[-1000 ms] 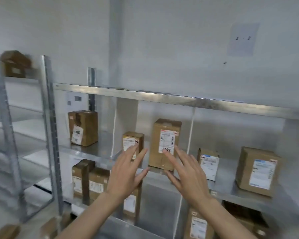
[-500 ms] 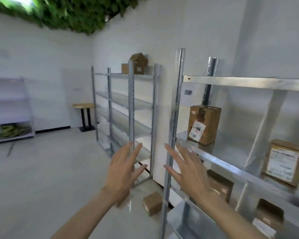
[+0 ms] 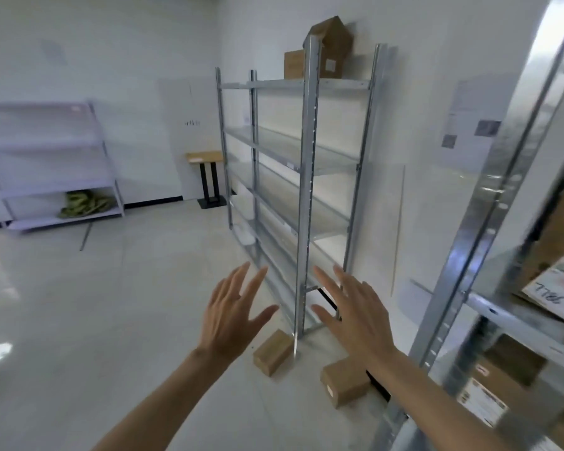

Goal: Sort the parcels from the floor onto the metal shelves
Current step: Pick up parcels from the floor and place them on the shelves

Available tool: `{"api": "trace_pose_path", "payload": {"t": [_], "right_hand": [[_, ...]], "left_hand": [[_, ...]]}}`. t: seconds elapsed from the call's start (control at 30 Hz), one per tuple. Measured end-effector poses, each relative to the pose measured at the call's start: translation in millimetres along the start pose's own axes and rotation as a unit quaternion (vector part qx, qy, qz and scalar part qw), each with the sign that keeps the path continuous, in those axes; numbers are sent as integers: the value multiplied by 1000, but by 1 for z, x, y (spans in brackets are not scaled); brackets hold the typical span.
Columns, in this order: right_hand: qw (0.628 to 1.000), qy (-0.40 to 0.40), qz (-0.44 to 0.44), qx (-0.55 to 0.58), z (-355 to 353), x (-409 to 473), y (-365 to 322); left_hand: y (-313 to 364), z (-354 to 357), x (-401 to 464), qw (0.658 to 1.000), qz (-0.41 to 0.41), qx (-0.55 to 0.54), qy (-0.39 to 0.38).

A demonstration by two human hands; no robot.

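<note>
- Your left hand (image 3: 232, 315) and right hand (image 3: 355, 312) hung empty in mid-air, fingers (image 3: 241, 281) spread straight, gripping nothing.
- Two parcels lay on the floor (image 3: 79, 320) below them: one (image 3: 273, 352) just beside the foot of the shelf post (image 3: 305, 190), the other (image 3: 344, 380) near the right rack (image 3: 476, 255).
- Risk, as I judged it: stooping for the near parcel could knock your knuckles or head on that post, since it stood so close.
- The second sat tight against the rack base, so a grip from that side looked cramped.
- Open floor lay to your left; the middle shelves looked bare, with boxes (image 3: 326, 55) on top.
</note>
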State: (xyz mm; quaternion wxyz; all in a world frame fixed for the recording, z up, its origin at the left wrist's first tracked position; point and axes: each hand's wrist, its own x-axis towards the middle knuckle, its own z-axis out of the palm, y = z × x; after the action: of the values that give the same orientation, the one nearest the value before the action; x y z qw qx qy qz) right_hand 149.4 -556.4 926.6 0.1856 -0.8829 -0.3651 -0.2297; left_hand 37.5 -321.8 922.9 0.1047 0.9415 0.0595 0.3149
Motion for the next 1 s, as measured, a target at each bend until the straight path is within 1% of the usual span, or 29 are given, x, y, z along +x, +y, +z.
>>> {"api": "trace_pose_path", "payload": {"t": [0.23, 0.4, 0.47, 0.63, 0.73, 0.83, 1.0], "right_hand": [[1000, -22, -1, -16, 83, 120, 14], [999, -40, -3, -29, 167, 218, 31], [998, -42, -7, -37, 200, 254, 37], [997, -58, 22, -47, 282, 318, 63], [996, -63, 26, -50, 336, 349, 91], [995, -69, 51, -41, 399, 380, 125], [991, -99, 91, -15, 533, 389, 196]], "left_hand": [[-99, 64, 94, 1000, -10, -7, 6], [-179, 123, 181, 999, -17, -26, 5], [-210, 147, 211, 1000, -7, -28, 3], [-271, 215, 280, 1000, 2, -19, -20], [-301, 268, 315, 999, 4, -22, -50], [-332, 334, 342, 997, 3, -16, -80], [-382, 479, 357, 990, -19, -5, -138]]}}
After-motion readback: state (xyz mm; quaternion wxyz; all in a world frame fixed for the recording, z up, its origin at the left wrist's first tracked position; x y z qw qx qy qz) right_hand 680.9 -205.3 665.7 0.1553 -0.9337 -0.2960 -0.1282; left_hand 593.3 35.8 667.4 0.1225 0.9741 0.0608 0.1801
